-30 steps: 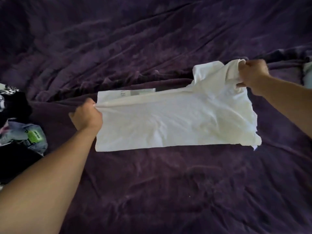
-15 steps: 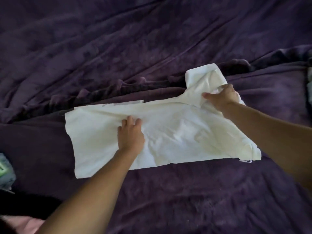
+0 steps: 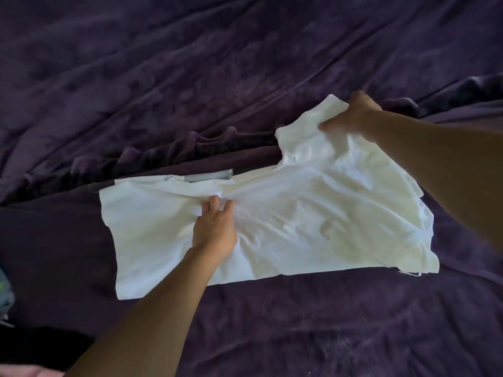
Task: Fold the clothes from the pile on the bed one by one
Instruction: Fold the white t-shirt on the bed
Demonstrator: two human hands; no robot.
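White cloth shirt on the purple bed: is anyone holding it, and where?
The right hand grips the white cloth shirt by its far sleeve; the left hand only presses on its middle.

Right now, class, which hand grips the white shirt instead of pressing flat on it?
The right hand, curled round the sleeve; the left hand lies flat on the white shirt.

A creased white fabric T-shirt (image 3: pixel 299 221), folded lengthwise, lies across the dark purple plush bedspread (image 3: pixel 245 77), its far-right sleeve lifted and bunched.
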